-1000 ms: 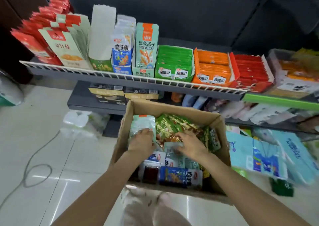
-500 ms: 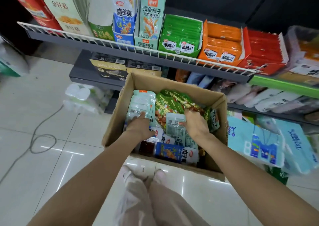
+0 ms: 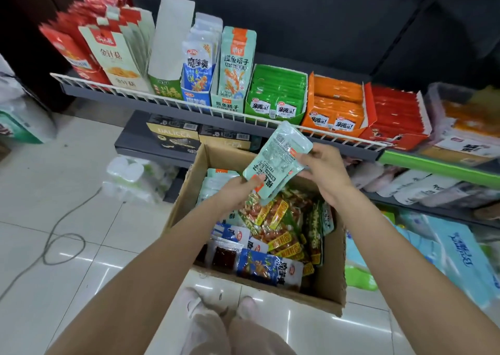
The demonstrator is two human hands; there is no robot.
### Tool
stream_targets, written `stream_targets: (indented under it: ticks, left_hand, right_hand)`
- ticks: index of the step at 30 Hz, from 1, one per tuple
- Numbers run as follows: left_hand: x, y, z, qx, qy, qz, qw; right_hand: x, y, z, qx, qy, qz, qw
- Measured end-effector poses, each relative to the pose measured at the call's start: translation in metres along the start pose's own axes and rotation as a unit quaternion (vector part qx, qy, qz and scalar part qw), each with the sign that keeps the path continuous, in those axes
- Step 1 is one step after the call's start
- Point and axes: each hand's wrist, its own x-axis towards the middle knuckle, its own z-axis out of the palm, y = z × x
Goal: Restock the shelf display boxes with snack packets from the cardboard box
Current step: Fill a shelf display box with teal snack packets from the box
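A small stack of pale green snack packets [image 3: 276, 159] is held above the open cardboard box [image 3: 330, 281] on the floor. My left hand [image 3: 234, 192] grips the stack's lower end and my right hand [image 3: 323, 170] pinches its upper right corner. Inside the box lie more pale green packets [image 3: 216, 181], green and red packets [image 3: 281, 219] and blue packets [image 3: 267, 269]. On the wire-fronted shelf [image 3: 167, 101] stands a matching pale green display box [image 3: 234, 65] between a blue display box [image 3: 198, 67] and a green one [image 3: 276, 94].
Orange [image 3: 335, 105] and red [image 3: 395, 116] display boxes fill the shelf to the right, red and white ones [image 3: 108, 54] to the left. Tissue packs [image 3: 454, 249] sit right of the box, bottled water [image 3: 135, 178] to its left, a cable [image 3: 62, 243] loops on the tiled floor.
Both hands have risen out of the box with a stack of pale green packets, which is now held above the box in front of the shelf rail.
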Motion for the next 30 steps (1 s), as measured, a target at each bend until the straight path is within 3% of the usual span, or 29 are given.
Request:
stream_targets:
  ticks: [3, 6, 8, 11, 14, 16, 19, 20, 24, 27, 30]
  left_hand:
    - [0.001, 0.015, -0.015, -0.198, -0.038, -0.047, 0.978]
    - [-0.001, 0.038, -0.030, -0.292, 0.084, 0.051, 0.951]
    - [-0.003, 0.055, -0.044, -0.213, 0.213, 0.156, 0.941]
    - [-0.008, 0.080, -0.070, -0.007, 0.310, 0.269, 0.912]
    - [-0.011, 0.107, -0.091, 0.090, 0.340, 0.289, 0.890]
    - [-0.007, 0.125, -0.106, 0.085, 0.346, 0.268, 0.895]
    - [-0.001, 0.155, -0.124, 0.015, 0.310, 0.244, 0.919]
    - [0.000, 0.164, -0.130, -0.023, 0.279, 0.248, 0.927]
    - [0.007, 0.194, -0.154, -0.184, 0.099, 0.247, 0.946]
    - [0.031, 0.206, -0.176, -0.052, 0.141, 0.301, 0.942]
    - [0.054, 0.219, -0.192, 0.096, 0.149, 0.344, 0.922]
  right_hand:
    - [0.003, -0.013, 0.007, 0.138, 0.008, 0.015, 0.990]
    - [0.008, -0.022, 0.017, 0.145, 0.018, 0.018, 0.989]
    - [0.014, -0.026, 0.025, 0.065, 0.010, 0.014, 0.998]
    - [0.027, -0.033, 0.038, -0.123, 0.012, -0.034, 0.992]
    - [0.040, -0.045, 0.058, -0.360, 0.057, -0.191, 0.911]
    - [0.047, -0.058, 0.079, -0.423, 0.030, -0.290, 0.858]
    - [0.066, -0.072, 0.109, -0.501, 0.007, -0.364, 0.785]
    - [0.076, -0.076, 0.116, -0.481, 0.022, -0.379, 0.790]
    - [0.113, -0.106, 0.134, -0.293, 0.100, -0.329, 0.892]
    - [0.141, -0.124, 0.134, -0.130, 0.106, -0.216, 0.962]
    - [0.160, -0.133, 0.129, -0.067, 0.108, -0.174, 0.977]
